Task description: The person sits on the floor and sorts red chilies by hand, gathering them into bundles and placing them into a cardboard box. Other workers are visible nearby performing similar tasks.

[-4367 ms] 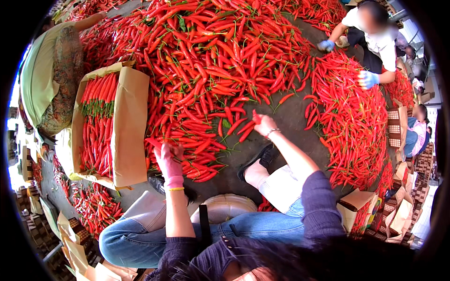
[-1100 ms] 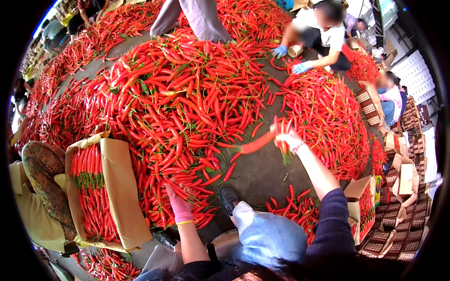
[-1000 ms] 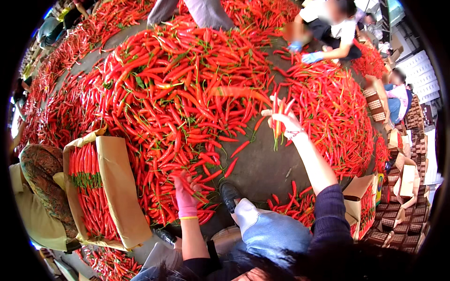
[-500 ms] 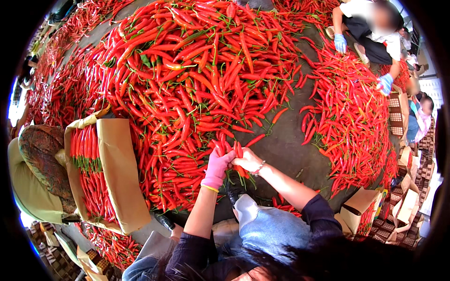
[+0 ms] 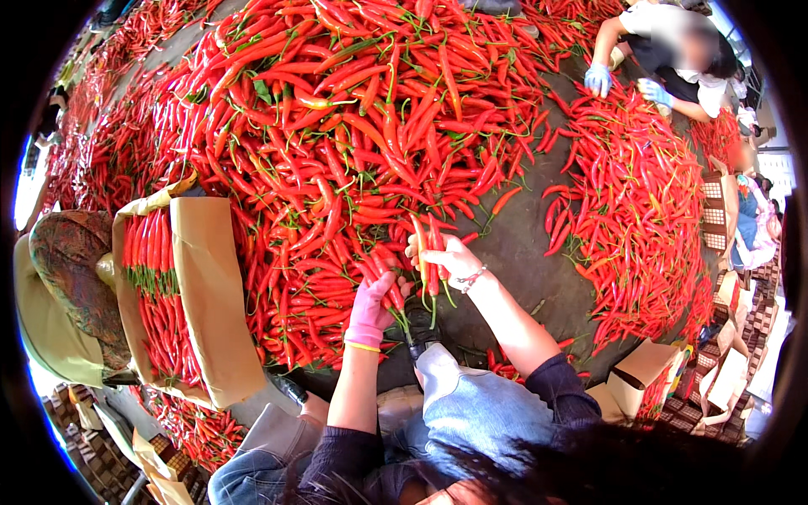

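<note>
My left hand [image 5: 377,307], in a pink glove, grips red chillies [image 5: 372,268] with green stems. Just right of it, my bare right hand [image 5: 446,261] is closed on long red chillies [image 5: 421,240], held upright with stems hanging down. The two hands are close together at the front edge of a large heap of red chillies [image 5: 345,118]. To their left is a paper-lined box [image 5: 210,303] with chillies laid in rows, stems aligned.
A co-worker [image 5: 656,59] in blue gloves crouches at a second heap [image 5: 631,202] at right. Another person [image 5: 63,286] is beside the box. Brown crates [image 5: 714,215], another box [image 5: 635,370] and dark floor [image 5: 518,261] lie around my legs.
Since half a second ago my hands have drawn slightly apart, each with chillies; my right hand has risen a little. The co-worker's right hand has moved up and leftward.
</note>
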The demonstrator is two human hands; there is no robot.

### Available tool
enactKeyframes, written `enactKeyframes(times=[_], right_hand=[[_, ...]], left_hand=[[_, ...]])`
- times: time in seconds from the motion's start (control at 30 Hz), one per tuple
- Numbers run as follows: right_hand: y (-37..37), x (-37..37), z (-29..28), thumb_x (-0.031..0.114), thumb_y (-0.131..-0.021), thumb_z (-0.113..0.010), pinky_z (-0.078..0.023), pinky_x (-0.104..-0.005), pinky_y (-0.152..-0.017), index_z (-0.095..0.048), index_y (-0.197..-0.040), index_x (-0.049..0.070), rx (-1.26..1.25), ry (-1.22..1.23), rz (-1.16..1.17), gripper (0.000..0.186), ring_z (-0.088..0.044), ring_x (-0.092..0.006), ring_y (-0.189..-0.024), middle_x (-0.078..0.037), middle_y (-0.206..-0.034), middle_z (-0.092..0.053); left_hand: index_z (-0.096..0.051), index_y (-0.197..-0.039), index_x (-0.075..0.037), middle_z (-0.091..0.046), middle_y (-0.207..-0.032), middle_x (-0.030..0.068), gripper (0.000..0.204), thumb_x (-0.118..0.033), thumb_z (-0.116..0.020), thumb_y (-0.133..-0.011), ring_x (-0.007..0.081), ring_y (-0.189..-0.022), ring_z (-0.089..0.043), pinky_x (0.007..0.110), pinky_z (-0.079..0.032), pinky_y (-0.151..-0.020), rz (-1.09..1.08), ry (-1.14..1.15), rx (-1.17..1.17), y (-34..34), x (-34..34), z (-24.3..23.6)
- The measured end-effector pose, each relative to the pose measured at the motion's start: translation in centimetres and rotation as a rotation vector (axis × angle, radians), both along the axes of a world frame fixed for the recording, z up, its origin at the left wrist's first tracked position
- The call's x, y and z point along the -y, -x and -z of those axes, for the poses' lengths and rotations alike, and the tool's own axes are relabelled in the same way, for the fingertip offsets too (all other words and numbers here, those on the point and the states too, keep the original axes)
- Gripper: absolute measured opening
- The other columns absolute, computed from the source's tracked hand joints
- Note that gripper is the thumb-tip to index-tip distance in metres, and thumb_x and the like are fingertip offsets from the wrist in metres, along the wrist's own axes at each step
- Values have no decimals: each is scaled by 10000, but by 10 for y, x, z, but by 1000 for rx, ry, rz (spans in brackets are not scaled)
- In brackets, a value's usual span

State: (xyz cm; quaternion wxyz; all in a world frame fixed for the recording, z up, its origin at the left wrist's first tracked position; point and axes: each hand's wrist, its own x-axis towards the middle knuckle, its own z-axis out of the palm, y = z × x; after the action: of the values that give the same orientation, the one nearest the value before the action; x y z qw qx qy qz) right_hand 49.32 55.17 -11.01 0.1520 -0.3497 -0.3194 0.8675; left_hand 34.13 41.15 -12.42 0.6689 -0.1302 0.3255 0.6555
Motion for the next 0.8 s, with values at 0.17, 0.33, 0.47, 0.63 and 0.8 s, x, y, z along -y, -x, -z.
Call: enactKeyframes(times=[0.17, 0.33, 0.47, 0.63, 0.8], right_hand=[[-7, 9, 13, 110, -916, -570, -527, -288, -697, -586, -1173, 43, 60, -101, 46, 266, -647, -157, -771, -54, -928, -646], [20, 30, -9, 179, -831, -640, -503, -413, -801, -541, -1275, 89, 396, -1048, -376, 463, -640, -358, -915, -229, -990, -650], [26, -18, -16, 58, -766, -647, -522, -390, -685, -642, -1065, 95, 473, -1398, -199, 301, -648, -300, -786, -145, -902, -655], [53, -149, -38, 57, -703, -669, -518, -431, -573, -557, -929, 94, 763, -1865, -83, 255, -623, -328, -719, -108, -804, -532], [83, -168, -49, 105, -710, -703, -538, -421, -570, -487, -1055, 116, 896, -1931, -161, 407, -643, -310, -740, -94, -931, -561]], left_hand=[[-553, -1115, -51, -594, -987, 47, 280, -91, -642, -852, 185, -842, -609, 293, -543, -685, 6, 26, -128, -1, -15, -12], [-564, -1084, -40, -627, -874, 29, 248, -72, -617, -843, 153, -681, -601, 262, -489, -573, -22, 163, -315, -16, -9, 11], [-559, -1087, -3, -645, -1009, 104, 250, -116, -619, -872, 206, -837, -645, 308, -569, -619, -223, 116, 26, 6, 4, 15], [-513, -1234, -46, -622, -1116, 125, 375, -130, -612, -882, 284, -980, -614, 462, -482, -932, -324, -94, 239, 17, 14, -9], [-383, -1393, -175, -595, -1209, 105, 574, -124, -621, -873, 246, -958, -616, 448, -482, -900, -341, -255, 214, 34, 36, -20]])
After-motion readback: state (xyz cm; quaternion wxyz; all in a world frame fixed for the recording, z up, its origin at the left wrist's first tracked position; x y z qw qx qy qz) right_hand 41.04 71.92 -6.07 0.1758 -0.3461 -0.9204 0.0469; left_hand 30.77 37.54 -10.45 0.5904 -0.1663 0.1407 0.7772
